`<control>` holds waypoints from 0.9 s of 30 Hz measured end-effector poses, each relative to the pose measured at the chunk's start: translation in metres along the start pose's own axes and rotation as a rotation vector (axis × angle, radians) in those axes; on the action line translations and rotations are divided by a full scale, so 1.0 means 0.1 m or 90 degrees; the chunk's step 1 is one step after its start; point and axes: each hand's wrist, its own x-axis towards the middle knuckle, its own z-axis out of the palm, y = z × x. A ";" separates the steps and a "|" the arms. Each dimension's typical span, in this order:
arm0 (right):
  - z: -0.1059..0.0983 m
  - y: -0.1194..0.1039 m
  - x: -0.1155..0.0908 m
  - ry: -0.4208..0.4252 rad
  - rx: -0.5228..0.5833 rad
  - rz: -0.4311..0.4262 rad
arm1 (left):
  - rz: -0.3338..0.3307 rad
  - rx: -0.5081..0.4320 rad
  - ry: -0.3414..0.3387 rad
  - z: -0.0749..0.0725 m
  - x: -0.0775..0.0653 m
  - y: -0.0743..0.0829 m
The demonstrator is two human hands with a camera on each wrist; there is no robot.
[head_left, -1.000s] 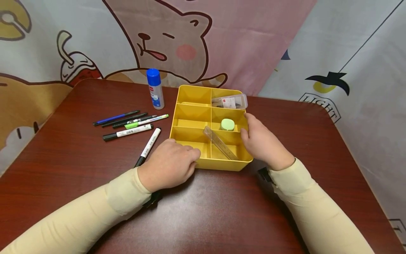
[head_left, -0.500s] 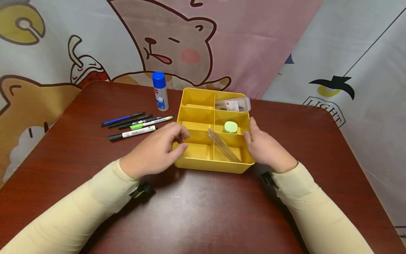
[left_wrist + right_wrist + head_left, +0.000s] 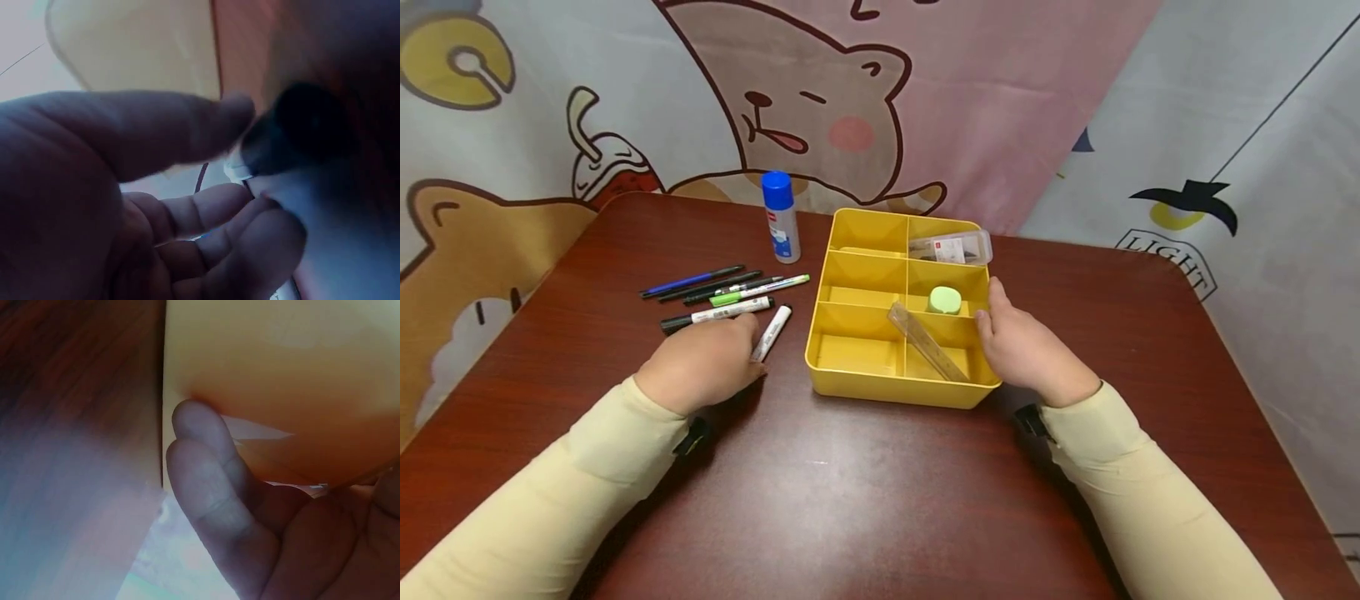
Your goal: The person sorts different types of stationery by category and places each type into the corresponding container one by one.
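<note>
My left hand point(image 3: 703, 362) is at a white whiteboard marker point(image 3: 772, 332) with a black cap, left of the yellow divided box. Thumb and fingers stand apart around the marker; in the left wrist view the dark cap point(image 3: 312, 122) shows just beyond the fingertips. My right hand point(image 3: 1028, 346) holds the right side of the yellow divided box point(image 3: 895, 392), the thumb over the rim and the fingers along the outer wall point(image 3: 300, 375). Inside the box are a clear ruler point(image 3: 928, 343) lying aslant over a divider, a pale green rounded block point(image 3: 944, 301) and a clear plastic case point(image 3: 951, 248).
Several pens, a blue one point(image 3: 688, 282) and a green-tipped one point(image 3: 760, 289) among them, lie left of the box beside another whiteboard marker point(image 3: 722, 312). A glue stick point(image 3: 782, 221) with a blue cap stands behind them. A printed cloth point(image 3: 1015, 108) hangs behind the brown table point(image 3: 880, 500).
My left hand has left the box's front edge and moved left to the marker. My right hand stays on the box's right side. The view has shifted slightly.
</note>
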 end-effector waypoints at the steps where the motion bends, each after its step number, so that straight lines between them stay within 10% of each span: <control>1: 0.00 0.00 0.00 0.000 0.000 0.001 | 0.000 0.006 -0.006 0.01 0.01 0.00; 17: -0.01 -0.02 0.00 0.011 0.005 0.004 | -0.042 -0.083 0.071 -0.10 -0.01 -0.01; 27: 0.00 0.00 -0.01 -0.001 0.014 0.015 | 0.035 -0.141 0.167 -0.16 -0.09 0.09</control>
